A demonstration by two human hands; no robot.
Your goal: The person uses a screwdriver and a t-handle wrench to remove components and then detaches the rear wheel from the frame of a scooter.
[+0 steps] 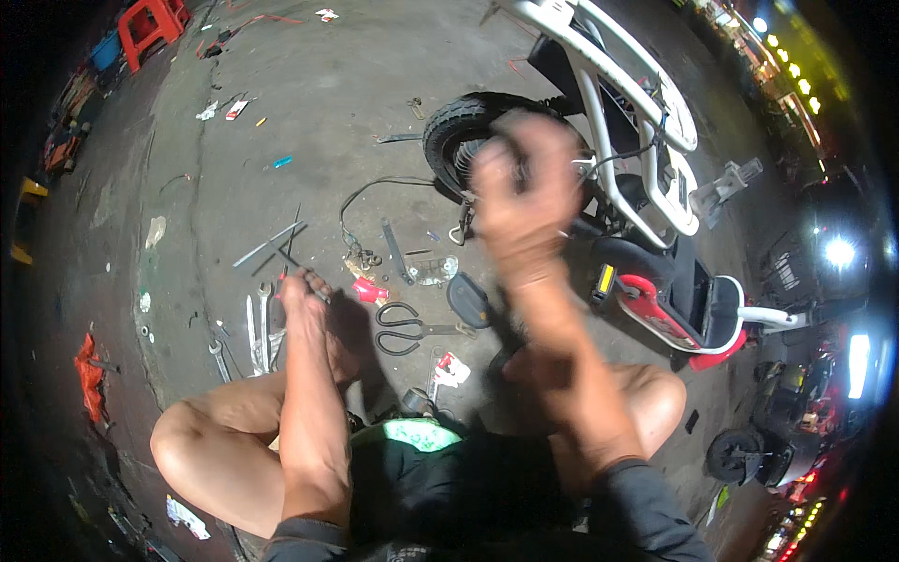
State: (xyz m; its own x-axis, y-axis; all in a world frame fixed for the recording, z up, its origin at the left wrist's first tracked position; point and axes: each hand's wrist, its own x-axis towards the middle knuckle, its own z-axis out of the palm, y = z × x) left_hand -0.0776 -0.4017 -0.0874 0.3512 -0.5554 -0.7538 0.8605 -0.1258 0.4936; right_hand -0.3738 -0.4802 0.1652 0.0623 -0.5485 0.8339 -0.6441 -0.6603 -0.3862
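My left hand (305,287) is low over the floor, fingers closed around a thin dark rod-like tool (281,251). A light metal bar (267,245) lies beside its far end. My right hand (526,183) is raised in front of the scooter's wheel (454,131), smeared by motion; its fingers and anything in them cannot be made out. A cable (384,181) runs from the wheel to a small heap of nuts and washers (361,258). Between my hands lie black-handled scissors (401,330), a red piece of packaging (370,291) and a dark oval cover (467,301).
The white-framed scooter (599,89) lies tipped over at the right. Several wrenches (264,323) rest near my left knee. A red plastic stool (152,33) stands far left, and an orange-red rag (90,363) lies nearer. Another parked vehicle (782,450) is at the right edge.
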